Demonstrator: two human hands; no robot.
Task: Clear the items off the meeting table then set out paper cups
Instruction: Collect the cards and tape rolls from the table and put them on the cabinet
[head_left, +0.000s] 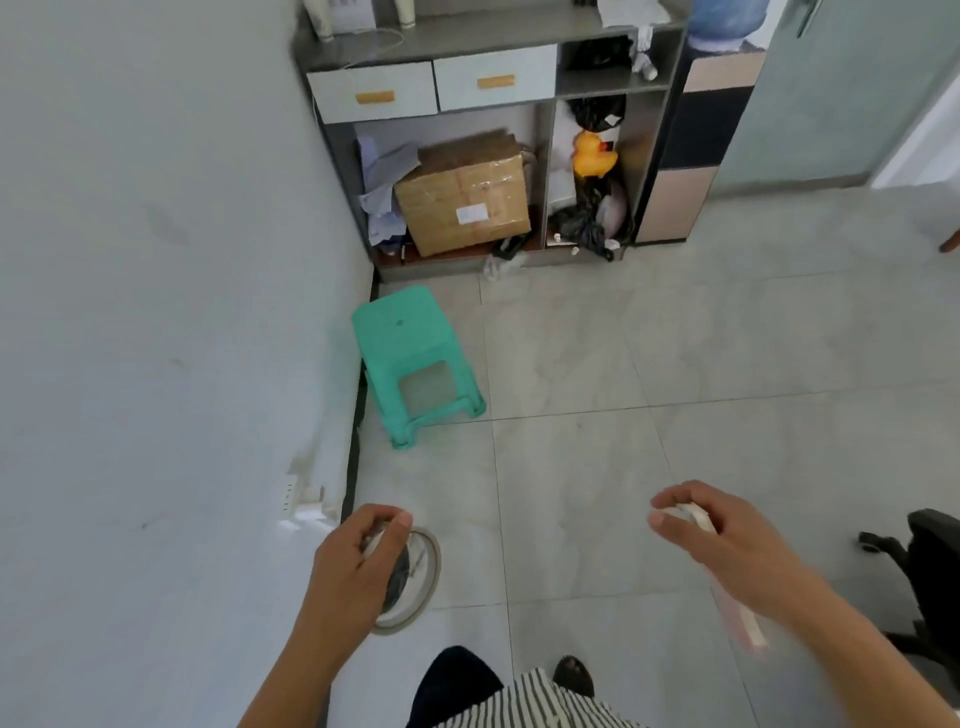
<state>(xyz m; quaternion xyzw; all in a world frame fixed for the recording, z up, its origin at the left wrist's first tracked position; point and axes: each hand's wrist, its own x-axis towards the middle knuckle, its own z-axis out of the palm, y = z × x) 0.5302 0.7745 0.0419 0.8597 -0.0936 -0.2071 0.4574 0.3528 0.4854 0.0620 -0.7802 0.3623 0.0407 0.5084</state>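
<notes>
No meeting table or paper cups appear in this view. I am standing on a tiled floor beside a wall. My left hand (358, 561) grips a wide roll of tape (423, 587) together with something dark and crumpled; its fingers are curled round the roll's rim. Level with it on the right, my right hand (727, 540) pinches the end of a long pale pink-and-white object (743, 618) that runs back under my wrist. The object is blurred, and I cannot tell what it is.
A green plastic stool (410, 353) stands by the white wall (156, 312) ahead. Behind it a grey cabinet (498, 78) holds a cardboard box (462, 202) and a yellow duck (592, 153). An office chair base (924, 571) is at the right. Open floor tiles (649, 364) lie ahead.
</notes>
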